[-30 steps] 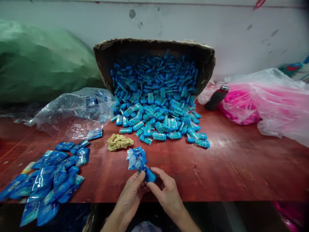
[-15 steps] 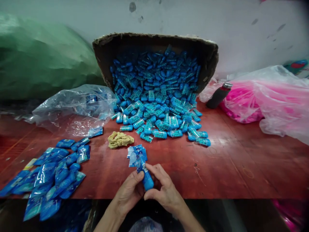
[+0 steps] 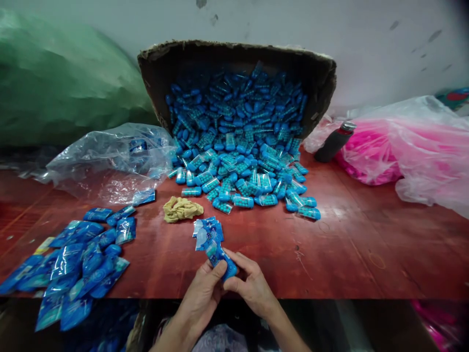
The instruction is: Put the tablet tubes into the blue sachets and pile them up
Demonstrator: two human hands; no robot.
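Above the table's front edge, my left hand [image 3: 207, 283] and my right hand [image 3: 251, 283] are both closed on one small blue packet [image 3: 227, 266]. It is a shiny printed wrapper around what looks like a rounded container. My left thumb presses on its face, while the right fingers hold its right side and lower end. Just beyond lies a small stack of flat printed blue wrappers [image 3: 208, 230], partly behind the packet. Farther back, many clear containers with blue caps and turquoise balls [image 3: 244, 201] spill out of a tipped cardboard box [image 3: 146, 68].
Filled blue packets [image 3: 68, 261] lie heaped at left, some overhanging the front edge. A crumpled yellowish cloth [image 3: 182, 209] and a clear plastic bag [image 3: 98, 156] lie nearer the box. At right are a dark bottle [image 3: 333, 144] and pink-filled bags [image 3: 370, 151]. A green sack [image 3: 69, 83] stands back left.
The packet has turned and tilted in my hands, its lower end swinging right. More printed wrapper now shows over the rounded blue end. My view has shifted slightly.
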